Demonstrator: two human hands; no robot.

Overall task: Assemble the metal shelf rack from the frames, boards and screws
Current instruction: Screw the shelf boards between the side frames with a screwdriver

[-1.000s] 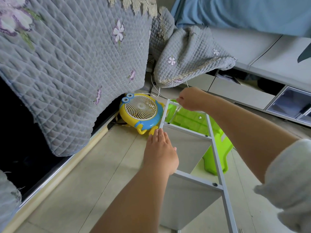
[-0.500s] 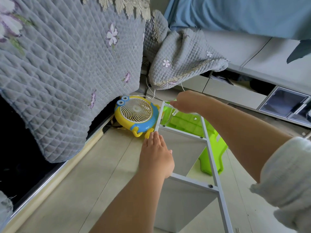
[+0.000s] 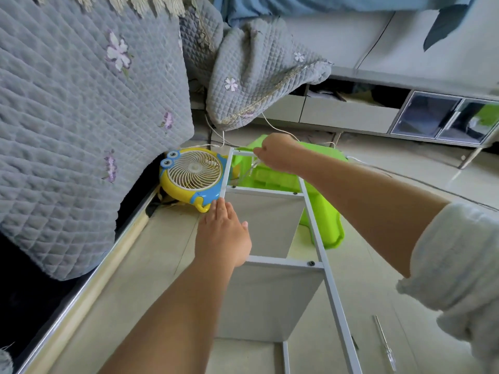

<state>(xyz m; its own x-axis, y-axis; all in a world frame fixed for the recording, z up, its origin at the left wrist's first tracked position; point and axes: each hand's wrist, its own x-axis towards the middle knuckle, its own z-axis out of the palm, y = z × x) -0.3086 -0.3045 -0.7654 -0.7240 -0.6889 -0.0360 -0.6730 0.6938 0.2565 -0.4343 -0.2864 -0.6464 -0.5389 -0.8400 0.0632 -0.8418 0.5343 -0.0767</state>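
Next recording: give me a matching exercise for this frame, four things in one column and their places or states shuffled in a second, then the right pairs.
Things
1. left hand
2. right hand
3. fan
4. screwdriver

Places or states
A. lying on the floor to the right of the rack frame
B. at the top crossbar, fingers curled, pinching something clear
C. fingers straight, resting on the rack's left rail
D. on the floor to the left of the rack's top end, under the quilt edge

Pairs: 1-C, 2-B, 3-D, 4-A

The right hand (image 3: 275, 155) hides what it pinches, a blurred clear scrap. The rack frame (image 3: 328, 282) runs off the bottom edge.
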